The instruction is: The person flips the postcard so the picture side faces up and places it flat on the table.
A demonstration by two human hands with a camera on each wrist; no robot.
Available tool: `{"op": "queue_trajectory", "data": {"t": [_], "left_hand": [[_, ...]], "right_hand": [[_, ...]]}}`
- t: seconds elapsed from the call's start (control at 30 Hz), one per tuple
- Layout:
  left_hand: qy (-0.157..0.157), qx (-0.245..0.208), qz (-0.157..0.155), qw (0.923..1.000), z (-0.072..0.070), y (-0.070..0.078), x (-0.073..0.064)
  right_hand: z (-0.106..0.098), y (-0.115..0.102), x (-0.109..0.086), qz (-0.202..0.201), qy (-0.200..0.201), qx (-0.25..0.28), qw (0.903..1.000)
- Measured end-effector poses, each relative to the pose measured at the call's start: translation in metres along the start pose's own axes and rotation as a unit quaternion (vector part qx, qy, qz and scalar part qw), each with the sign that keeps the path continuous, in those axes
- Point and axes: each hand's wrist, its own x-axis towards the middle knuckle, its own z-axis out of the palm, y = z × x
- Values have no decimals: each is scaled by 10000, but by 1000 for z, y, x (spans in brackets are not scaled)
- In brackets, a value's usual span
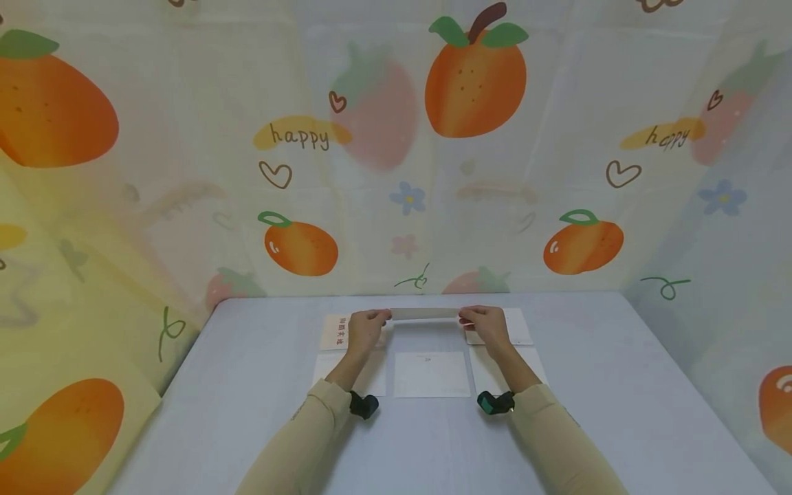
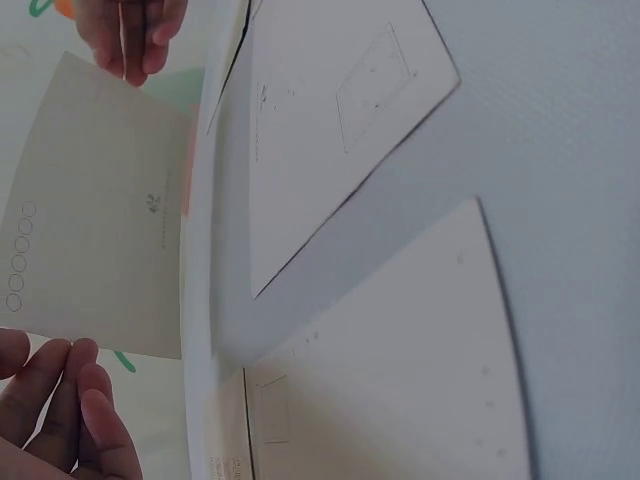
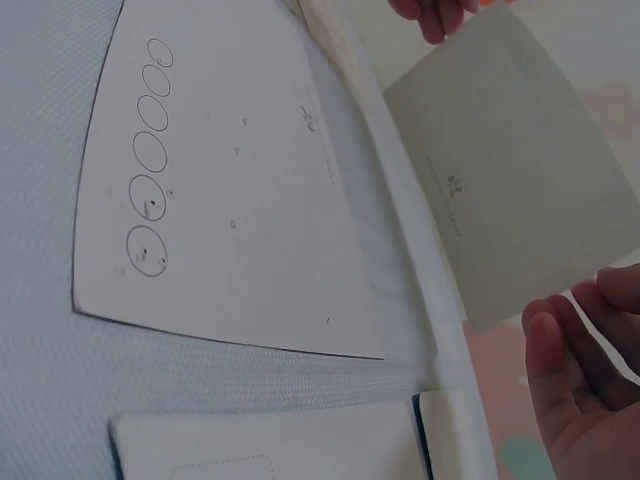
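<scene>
A pale postcard [image 1: 425, 313] is held up by both hands above the far part of the table, seen nearly edge-on in the head view. My left hand [image 1: 367, 330] pinches its left edge between thumb and fingers. At the opposite edge, my right hand [image 1: 489, 326] pinches it the same way. In the left wrist view the raised postcard [image 2: 100, 210] shows a column of printed circles and a small mark. Below lies the front middle postcard [image 1: 432, 377], flat on the table; circles and specks show on this card [image 3: 200, 150] in the right wrist view.
Postcards lie in rows: front left [image 1: 371, 381], front right [image 1: 495, 368], back left [image 1: 332, 331] with reddish characters, and back right [image 1: 518, 326]. They rest on a white-covered table [image 1: 247, 392]. A fruit-patterned curtain [image 1: 383, 227] stands behind and at both sides.
</scene>
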Motion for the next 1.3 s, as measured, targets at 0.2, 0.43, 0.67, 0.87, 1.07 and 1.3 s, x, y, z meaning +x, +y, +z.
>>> {"op": "queue_trajectory", "data": {"t": [0.2, 0.43, 0.67, 0.87, 1.07, 1.3], "left_hand": [[-18, -14, -25, 10000, -1, 0, -1], [-15, 4, -27, 10000, -1, -1, -2], [-58, 5, -67, 10000, 1, -3, -3], [-132, 77, -185, 9997, 2, -4, -3], [-226, 110, -185, 9995, 3, -7, -4], [-449, 298, -205, 9983, 2, -10, -4]], "right_hand": [[-1, 4, 1, 58, -103, 164, 9998], [-1, 6, 1, 55, -99, 365, 9993], [-3, 10, 2, 113, -170, 405, 9990], [-2, 11, 3, 147, -191, 397, 9989], [0, 13, 3, 168, -163, 208, 9995], [0, 16, 4, 278, -102, -171, 9994]]}}
